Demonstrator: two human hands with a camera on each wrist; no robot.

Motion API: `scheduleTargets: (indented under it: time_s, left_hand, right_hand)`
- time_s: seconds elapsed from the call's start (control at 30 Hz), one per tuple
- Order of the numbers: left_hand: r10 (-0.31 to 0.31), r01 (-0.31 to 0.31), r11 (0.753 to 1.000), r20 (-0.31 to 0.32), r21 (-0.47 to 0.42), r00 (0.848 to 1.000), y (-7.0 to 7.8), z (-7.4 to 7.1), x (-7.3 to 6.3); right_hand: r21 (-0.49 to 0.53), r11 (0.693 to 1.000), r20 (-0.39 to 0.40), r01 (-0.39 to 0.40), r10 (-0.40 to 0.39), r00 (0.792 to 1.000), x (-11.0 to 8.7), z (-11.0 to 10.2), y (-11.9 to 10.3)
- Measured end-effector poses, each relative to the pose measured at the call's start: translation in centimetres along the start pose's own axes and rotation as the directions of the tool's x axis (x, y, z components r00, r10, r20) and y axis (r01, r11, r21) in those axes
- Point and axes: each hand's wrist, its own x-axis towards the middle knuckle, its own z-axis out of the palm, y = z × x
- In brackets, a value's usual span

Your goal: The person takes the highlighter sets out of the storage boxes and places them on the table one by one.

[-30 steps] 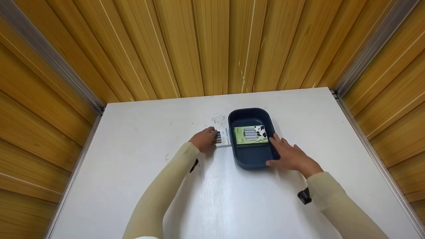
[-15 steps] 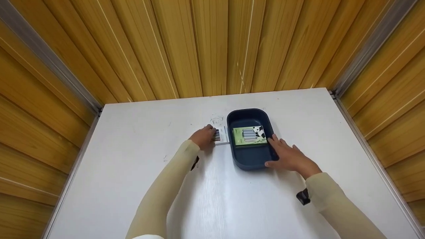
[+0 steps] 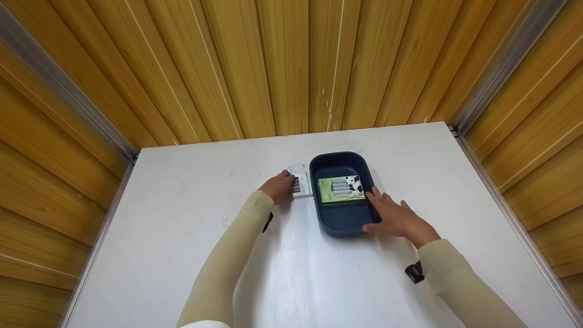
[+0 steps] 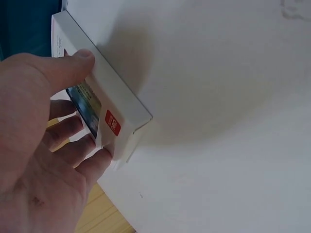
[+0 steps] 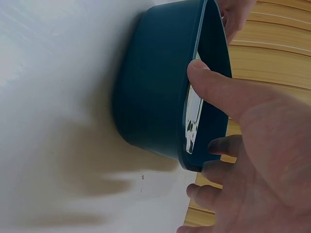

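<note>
A dark blue plastic bin (image 3: 344, 226) stands on the white table. Inside it lies a green box (image 3: 340, 189) with a panda and a row of light-coloured sticks pictured on it. Against the bin's left side is a flat white box (image 3: 304, 184) with dark sticks pictured on its face and a red label. My left hand (image 3: 278, 187) holds this white box by its outer end, thumb on one long side and fingers at the opposite side. At the bin's right rim my right hand (image 3: 397, 218) rests with spread fingers, its thumb touching the rim in the right wrist view.
The white table (image 3: 182, 255) is bounded by yellow wood-grain panels (image 3: 287, 68) at the back and both sides. Grey metal strips (image 3: 487, 64) run along the corners. Dark scuff marks show on the tabletop behind the white box.
The head view has shifted slightly, so everything sits a little lower and further left. Both hands, the white box and the bin keep their places relative to each other.
</note>
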Motion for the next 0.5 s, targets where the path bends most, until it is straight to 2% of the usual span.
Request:
scheduleTargets:
  time_s: [0.27, 0.5]
  left_hand:
    - [-0.006, 0.006, 1.0, 0.024, -0.02, 1.0, -0.07, -0.02, -0.13]
    - [-0.002, 0.002, 1.0, 0.027, -0.003, 1.0, -0.23, -0.16, 0.25]
  right_hand:
    - [0.002, 1.0, 0.006, -0.011, 0.011, 1.0, 0.05, 0.11, -0.25]
    - [0.018, 1.0, 0.007, -0.012, 0.012, 1.0, 0.11, -0.16, -0.36]
